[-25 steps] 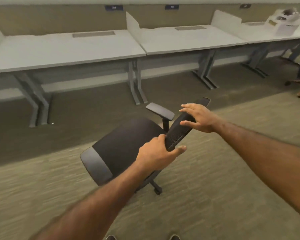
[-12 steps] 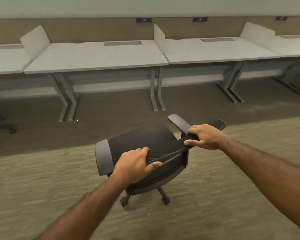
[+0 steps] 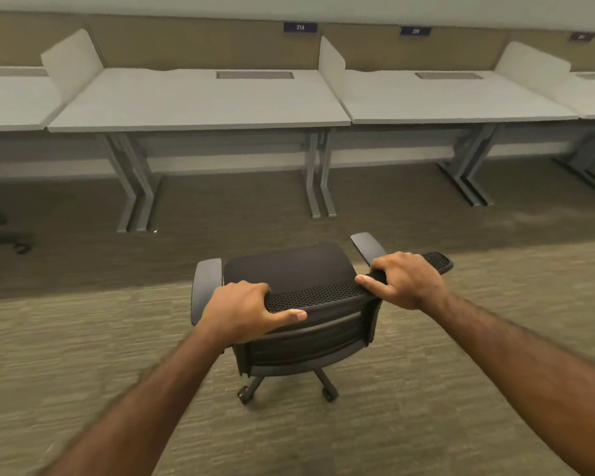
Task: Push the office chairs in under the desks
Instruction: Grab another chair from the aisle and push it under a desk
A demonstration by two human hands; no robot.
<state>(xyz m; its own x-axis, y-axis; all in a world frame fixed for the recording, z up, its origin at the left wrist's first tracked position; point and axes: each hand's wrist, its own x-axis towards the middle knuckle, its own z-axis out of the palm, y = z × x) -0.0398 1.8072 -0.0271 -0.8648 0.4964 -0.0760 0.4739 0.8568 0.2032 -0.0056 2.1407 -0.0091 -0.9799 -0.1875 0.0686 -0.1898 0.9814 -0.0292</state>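
Nearest the camera, two bare forearms reach forward over the light carpet. The left hand (image 3: 246, 312) is closed over the top edge of the office chair's (image 3: 289, 269) mesh backrest (image 3: 318, 293) near its left end, fingers curled over the front and the thumb pointing right along the back face. The right hand (image 3: 406, 278) is closed on the same top edge toward its right end, fingers wrapped over the rim, with the tip of the backrest showing just past the knuckles. Between the two grips the perforated top edge runs bare, tilted slightly up to the right.

The chair lies directly below and ahead of both grips: its dark seat faces away from the person, a grey armrest (image 3: 205, 290) stands on the left side and another (image 3: 368, 247) on the right, and two casters (image 3: 328, 395) of the base show on the carpet beneath.

The chair stands on the floor well short of the desks. Beyond it, across a band of darker carpet, the white surface (image 3: 200, 104) with grey legs lies straight ahead, open underneath. More desks adjoin it left and right, split by low white dividers (image 3: 330, 61). Small numbered signs (image 3: 300, 27) hang on the tan wall panel behind.
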